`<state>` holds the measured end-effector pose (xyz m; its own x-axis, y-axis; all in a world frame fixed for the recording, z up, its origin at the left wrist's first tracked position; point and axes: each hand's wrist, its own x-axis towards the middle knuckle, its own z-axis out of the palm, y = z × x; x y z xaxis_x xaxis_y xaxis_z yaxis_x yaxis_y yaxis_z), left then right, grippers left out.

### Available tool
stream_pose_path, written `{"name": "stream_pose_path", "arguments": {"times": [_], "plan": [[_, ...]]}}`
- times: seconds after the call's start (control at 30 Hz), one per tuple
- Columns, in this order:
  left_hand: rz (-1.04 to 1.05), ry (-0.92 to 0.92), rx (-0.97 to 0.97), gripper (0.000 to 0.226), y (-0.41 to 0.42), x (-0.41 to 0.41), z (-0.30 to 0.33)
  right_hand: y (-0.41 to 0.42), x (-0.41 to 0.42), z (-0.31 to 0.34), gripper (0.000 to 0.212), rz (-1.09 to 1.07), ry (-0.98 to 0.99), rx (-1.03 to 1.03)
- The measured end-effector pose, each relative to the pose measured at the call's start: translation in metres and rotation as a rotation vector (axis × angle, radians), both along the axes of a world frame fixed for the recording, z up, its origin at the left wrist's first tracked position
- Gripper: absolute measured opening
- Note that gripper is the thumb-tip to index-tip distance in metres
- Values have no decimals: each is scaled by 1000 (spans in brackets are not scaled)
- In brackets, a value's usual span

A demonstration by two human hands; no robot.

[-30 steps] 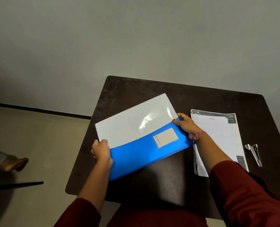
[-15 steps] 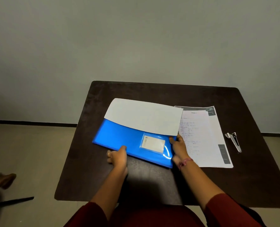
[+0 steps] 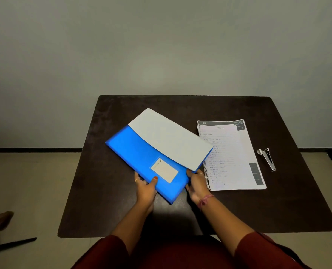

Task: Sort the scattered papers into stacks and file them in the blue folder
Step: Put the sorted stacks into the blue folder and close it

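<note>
the blue folder [image 3: 139,152] is a flat rectangular plastic wallet with a pale grey flap [image 3: 171,138] folded over its far-right half and a cream label pocket [image 3: 164,170] near its near edge. it sits over the middle of the dark tabletop [image 3: 103,191], turned diagonally, its left corner pointing far-left; whether it rests on the surface or is raised clear of it cannot be told. the left hand [image 3: 145,189] grips the near edge, thumb on top beside the label pocket, the remaining fingers [image 3: 137,178] curled under. the right hand [image 3: 197,185] grips the near-right corner, thumb on the top face, a thread band at the wrist. to the right, a stack of papers [image 3: 235,156] lies flat on the tabletop; the top sheet carries handwritten lines, and a printed sheet with a dark header shows beneath it. the folder's right corner overlaps the left edge of this stack. a metal staple remover [image 3: 268,158] lies further right, apart from the stack. a grey wall [image 3: 161,45] stands beyond the far edge, and beige floor [image 3: 25,181] shows at left.
</note>
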<state>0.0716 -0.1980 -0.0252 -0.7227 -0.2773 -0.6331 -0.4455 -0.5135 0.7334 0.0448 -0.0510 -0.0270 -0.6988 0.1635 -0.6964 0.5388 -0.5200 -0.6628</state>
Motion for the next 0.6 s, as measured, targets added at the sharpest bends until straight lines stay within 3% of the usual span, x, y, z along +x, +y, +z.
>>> {"name": "stream_pose_path", "arguments": {"times": [0.13,0.27,0.43,0.6], "plan": [[-32,10,-77,78,-20,3,-6,10,9,5,27,118,49,58],[-99,19,-148,79,-48,7,-10,28,11,5,62,254,109,289],[-211,23,-187,83,-86,4,-8,51,5,4,62,231,88,344],[-329,49,-257,80,-113,-3,-6,61,-1,8,45,194,33,342]]}}
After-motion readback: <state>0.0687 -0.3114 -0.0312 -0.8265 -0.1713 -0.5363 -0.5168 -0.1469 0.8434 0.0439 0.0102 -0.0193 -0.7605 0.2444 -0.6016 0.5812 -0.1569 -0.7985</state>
